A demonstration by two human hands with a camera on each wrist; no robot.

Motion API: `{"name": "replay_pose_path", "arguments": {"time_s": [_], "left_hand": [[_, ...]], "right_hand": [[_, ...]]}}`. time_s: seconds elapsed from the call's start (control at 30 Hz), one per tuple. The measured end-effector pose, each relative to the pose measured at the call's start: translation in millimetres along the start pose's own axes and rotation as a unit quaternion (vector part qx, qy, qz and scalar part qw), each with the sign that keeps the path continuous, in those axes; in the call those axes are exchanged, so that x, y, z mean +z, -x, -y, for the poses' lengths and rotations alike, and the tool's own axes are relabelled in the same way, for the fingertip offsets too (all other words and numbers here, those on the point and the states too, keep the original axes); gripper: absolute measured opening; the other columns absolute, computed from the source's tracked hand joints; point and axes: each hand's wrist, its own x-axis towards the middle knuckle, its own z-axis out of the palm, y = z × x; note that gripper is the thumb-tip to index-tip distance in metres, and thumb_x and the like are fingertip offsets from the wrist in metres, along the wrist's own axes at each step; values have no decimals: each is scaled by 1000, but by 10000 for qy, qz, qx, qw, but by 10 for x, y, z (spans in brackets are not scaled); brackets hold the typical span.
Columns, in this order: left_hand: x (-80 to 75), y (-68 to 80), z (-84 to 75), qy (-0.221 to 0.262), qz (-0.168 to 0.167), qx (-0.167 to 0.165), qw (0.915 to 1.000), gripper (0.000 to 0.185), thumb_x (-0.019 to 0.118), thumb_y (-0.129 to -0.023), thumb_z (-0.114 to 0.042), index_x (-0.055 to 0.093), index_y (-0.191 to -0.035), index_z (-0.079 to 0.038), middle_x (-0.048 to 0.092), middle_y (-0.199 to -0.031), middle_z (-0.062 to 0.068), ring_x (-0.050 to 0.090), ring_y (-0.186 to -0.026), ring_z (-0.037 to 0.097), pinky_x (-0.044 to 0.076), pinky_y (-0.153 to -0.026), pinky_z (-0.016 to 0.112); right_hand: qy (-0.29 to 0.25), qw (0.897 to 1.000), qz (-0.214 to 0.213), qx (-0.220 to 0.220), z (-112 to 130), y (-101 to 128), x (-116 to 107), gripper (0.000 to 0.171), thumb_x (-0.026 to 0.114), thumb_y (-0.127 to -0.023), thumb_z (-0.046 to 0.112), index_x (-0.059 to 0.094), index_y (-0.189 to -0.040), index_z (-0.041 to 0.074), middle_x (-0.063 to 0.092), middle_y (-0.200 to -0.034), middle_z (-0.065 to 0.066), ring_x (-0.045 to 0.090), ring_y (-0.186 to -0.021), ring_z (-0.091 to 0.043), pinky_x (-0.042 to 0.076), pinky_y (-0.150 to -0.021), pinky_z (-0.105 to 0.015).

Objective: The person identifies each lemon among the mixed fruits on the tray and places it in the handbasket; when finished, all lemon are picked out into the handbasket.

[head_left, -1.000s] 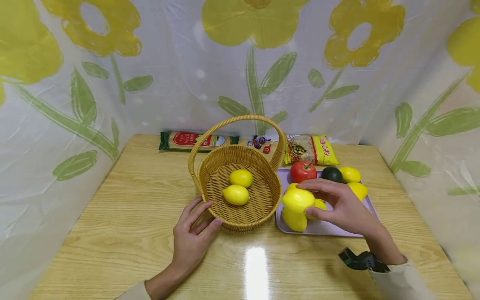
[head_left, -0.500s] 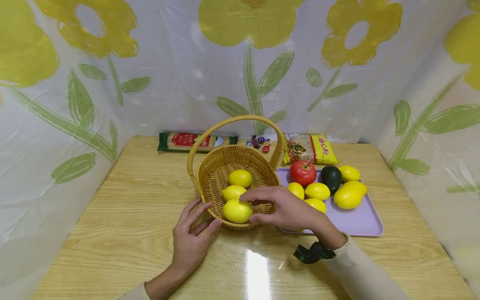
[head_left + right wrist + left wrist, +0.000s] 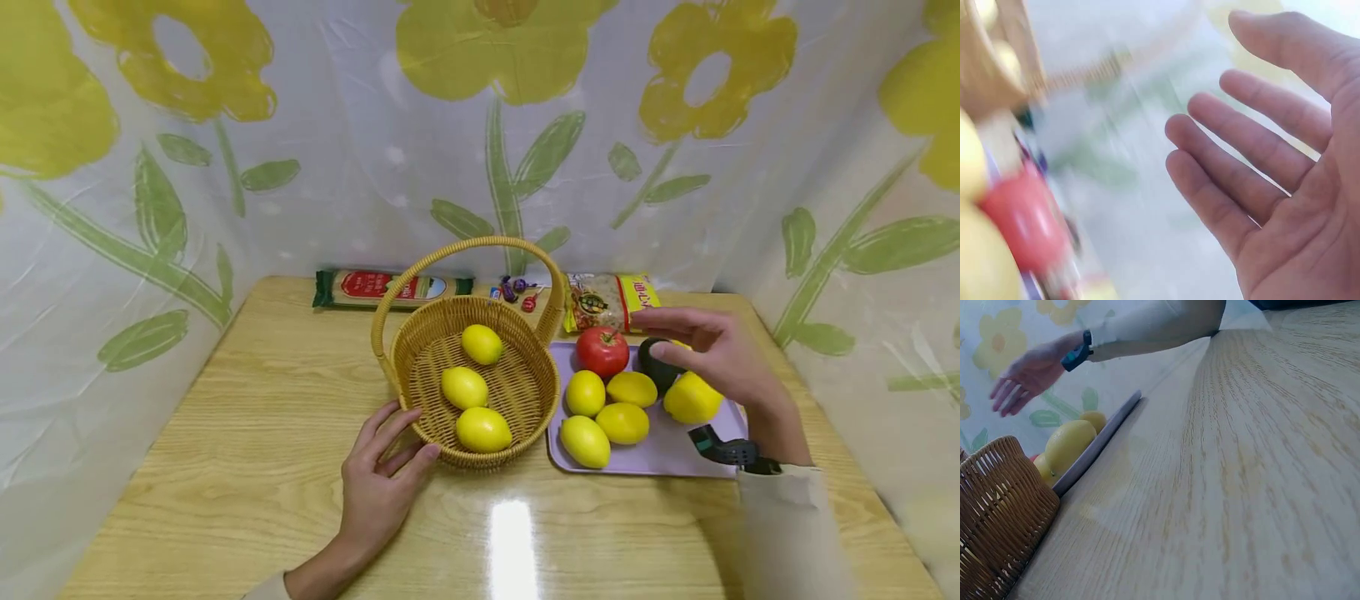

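Bracing the basket point(image 3: 480, 379) with your flat left hand point(image 3: 382, 479), lower your empty, spread right hand point(image 3: 712, 350) squarely over one tray point(image 3: 675, 454) lemon point(image 3: 692, 398).

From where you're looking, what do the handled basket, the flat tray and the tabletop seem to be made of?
The basket looks like woven wicker or rattan: tan strands, open weave, matte. The tray seems to be smooth pale-lilac plastic, thin-rimmed. The tabletop shows light wood grain under a glossy coat that mirrors a lamp; solid wood or laminate cannot be told.

Basket handle point(image 3: 465, 250) over the lemons point(image 3: 465, 387)
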Motion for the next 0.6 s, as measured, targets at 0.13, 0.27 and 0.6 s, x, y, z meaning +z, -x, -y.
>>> {"name": "replay_pose_path", "arguments": {"time_s": [0.13, 0.27, 0.6], "left_hand": [[0, 4, -1, -24, -9, -37, 10000, 52, 85, -90, 11, 75, -137, -8, 50, -158, 22, 69, -133, 36, 67, -100, 44], [-1, 8, -6, 3, -18, -53, 10000, 52, 85, -90, 11, 75, -137, -6, 51, -158, 19, 69, -132, 37, 68, -100, 44], [5, 8, -3, 51, -9, 37, 10000, 51, 84, -89, 13, 75, -137, -4, 50, -157, 21, 70, -130, 35, 68, -99, 43]], "right_hand": [[7, 9969, -659, 430, -213, 239, -402, 39, 66, -102, -13, 65, -142, -13, 77, -138, -4, 74, -123, -8, 62, -104, -15], [-180, 9909, -1105, 752, -435, 461, -658, 41, 66, -104, -10, 61, -145, -14, 77, -137, -1, 74, -121, -7, 62, -103, -13], [293, 9734, -1380, 1807, -1010, 674, -765, 46, 72, -107, 8, 61, -149, -6, 76, -133, 13, 71, -120, 0, 59, -96, -6]]}}
